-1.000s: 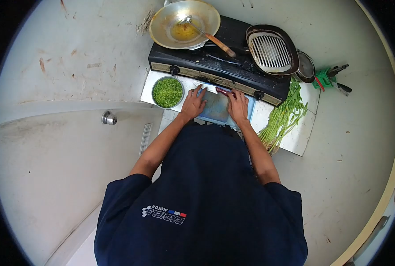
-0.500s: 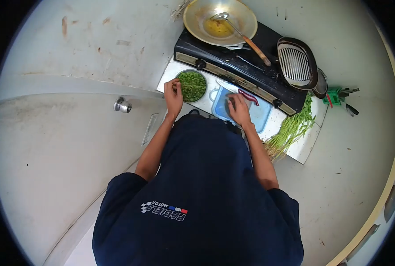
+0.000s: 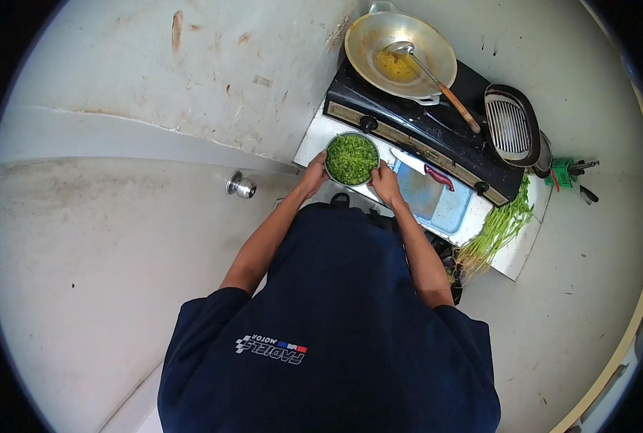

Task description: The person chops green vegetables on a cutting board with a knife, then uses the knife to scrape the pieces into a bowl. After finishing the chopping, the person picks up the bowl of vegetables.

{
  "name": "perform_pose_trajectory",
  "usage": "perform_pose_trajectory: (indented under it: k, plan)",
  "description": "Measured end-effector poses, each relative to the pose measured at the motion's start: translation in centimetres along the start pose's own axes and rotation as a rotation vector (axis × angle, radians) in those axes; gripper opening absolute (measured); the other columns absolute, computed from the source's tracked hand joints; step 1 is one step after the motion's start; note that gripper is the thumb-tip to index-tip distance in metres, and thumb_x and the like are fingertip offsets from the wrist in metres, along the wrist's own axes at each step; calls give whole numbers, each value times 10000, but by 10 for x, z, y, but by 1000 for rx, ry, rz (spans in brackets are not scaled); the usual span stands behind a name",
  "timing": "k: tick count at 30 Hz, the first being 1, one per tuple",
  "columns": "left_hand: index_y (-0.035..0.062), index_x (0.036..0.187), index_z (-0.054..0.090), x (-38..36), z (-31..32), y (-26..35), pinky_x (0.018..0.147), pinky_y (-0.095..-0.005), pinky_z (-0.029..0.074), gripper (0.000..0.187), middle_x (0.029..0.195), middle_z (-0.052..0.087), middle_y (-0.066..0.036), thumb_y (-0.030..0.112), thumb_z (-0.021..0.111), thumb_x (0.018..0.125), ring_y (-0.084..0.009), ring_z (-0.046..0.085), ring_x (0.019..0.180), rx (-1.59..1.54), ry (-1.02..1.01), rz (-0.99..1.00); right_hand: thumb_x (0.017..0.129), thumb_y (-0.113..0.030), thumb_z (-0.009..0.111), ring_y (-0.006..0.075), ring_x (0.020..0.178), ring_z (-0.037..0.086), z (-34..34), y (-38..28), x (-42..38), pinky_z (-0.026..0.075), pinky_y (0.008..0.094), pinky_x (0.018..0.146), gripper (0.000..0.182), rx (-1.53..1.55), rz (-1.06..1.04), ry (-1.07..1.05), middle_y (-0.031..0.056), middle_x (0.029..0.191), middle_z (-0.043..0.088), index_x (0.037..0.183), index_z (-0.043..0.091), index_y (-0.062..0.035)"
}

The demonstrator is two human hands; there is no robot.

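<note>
A round metal bowl (image 3: 328,170) full of chopped green vegetables (image 3: 352,159) is held between both hands at the counter's near edge. My left hand (image 3: 313,175) grips its left rim, fingers closed around the side. On the opposite side, my right hand (image 3: 386,182) has its fingers closed on the right rim. Just right of that hand lies a blue cutting board (image 3: 448,211). A knife with a red handle (image 3: 439,177) rests along the board's far edge, its blade pointing left.
Behind the counter stands a black gas stove (image 3: 408,123) carrying a wok (image 3: 437,54) with a wooden-handled ladle (image 3: 460,108). A grill pan (image 3: 509,126) sits at its right end. Long green stems (image 3: 505,227) lie on the right, near a green utensil basket (image 3: 561,173). A doorknob (image 3: 241,185) juts out at left.
My right hand has left the cutting board and taken hold of the bowl's right rim. My left hand now grips the left rim. The whole view has shifted, with the stove further right and lower.
</note>
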State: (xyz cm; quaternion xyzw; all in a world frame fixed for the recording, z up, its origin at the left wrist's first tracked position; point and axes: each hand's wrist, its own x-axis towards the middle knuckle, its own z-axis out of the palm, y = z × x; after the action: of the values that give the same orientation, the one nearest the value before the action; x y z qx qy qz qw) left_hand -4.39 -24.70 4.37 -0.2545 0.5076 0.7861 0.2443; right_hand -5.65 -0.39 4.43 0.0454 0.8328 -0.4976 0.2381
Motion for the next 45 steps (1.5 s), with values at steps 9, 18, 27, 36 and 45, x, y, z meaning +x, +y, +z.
perform_pose_trajectory:
  k: [9,18,27,36,45]
  plan:
    - [74,1540,401,-39,27,35,1134,-494,441,639,1520,479,-148,520,449,1086,-301,519,1370,-238,-146,24,1023,-128,517,267,722,759,-28,-50,-70,603,373,700,353,234,-68,103,204,876,739,1278,567,111]
    - [80,1507,483,-61,82,64,1126,-548,470,885,1481,544,-200,776,422,965,-357,565,1342,-549,-438,-149,1055,-138,522,203,721,736,-54,-105,-133,583,325,671,338,287,-113,250,159,866,740,1326,579,55]
    - [91,1530,466,-67,113,53,1115,-553,484,959,1483,545,-209,837,353,939,-374,575,1334,-554,-552,-260,1053,-210,576,345,946,728,-108,-133,-149,556,379,729,270,-123,-327,683,209,1094,730,1196,681,-8]
    - [120,1558,418,-72,129,41,1119,-524,492,884,1484,539,-185,785,257,998,-342,581,1333,-440,-676,-315,1004,-165,600,246,1337,567,-87,-163,-140,248,490,1151,332,-478,-453,528,58,1374,665,1318,682,-96]
    - [98,1496,498,-78,128,50,1086,-492,528,852,1405,613,-167,769,354,992,-301,649,1247,-479,-619,-262,998,-176,609,281,1437,494,-83,-148,-161,127,664,1226,333,-466,-502,497,98,1433,626,1291,693,-42]
